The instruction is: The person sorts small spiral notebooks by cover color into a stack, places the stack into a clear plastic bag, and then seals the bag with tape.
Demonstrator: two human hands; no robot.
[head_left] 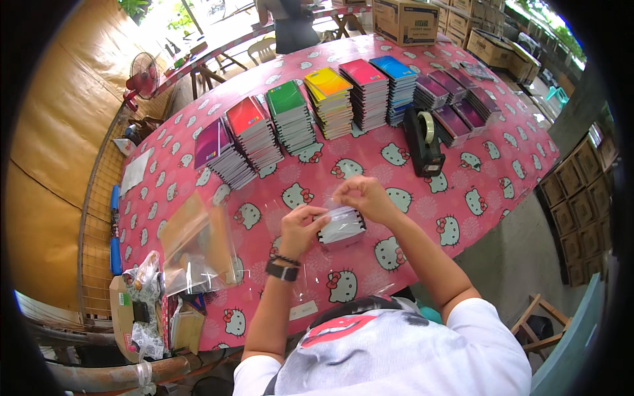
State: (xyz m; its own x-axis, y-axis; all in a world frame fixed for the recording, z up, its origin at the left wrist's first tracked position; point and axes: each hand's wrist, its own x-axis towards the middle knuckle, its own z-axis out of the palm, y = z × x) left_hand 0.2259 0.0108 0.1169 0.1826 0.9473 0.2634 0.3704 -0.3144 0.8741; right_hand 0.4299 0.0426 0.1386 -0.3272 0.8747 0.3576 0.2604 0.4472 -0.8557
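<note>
A small stack of spiral notebooks (pixel 342 226) lies before me on the table, white page edges upward, with shiny clear plastic around it. My left hand (pixel 302 226) grips the stack's left side, fingers bent and thumb on its top edge. At the stack's far right corner, my right hand (pixel 367 199) is closed in a pinch on a bit of the clear plastic; the exact edge it holds is hard to make out. Beyond the right hand stands a black tape dispenser (pixel 422 146) with a roll of clear tape.
Tall notebook stacks in purple (pixel 221 153), red (pixel 254 132), green (pixel 290 117), yellow (pixel 328 102), pink (pixel 364 92) and blue (pixel 394 86) curve across the table (pixel 370 317). Smaller purple stacks (pixel 456 99) sit at right. Clear plastic bags (pixel 198 244) lie at left. A carton (pixel 405 23) stands at the back.
</note>
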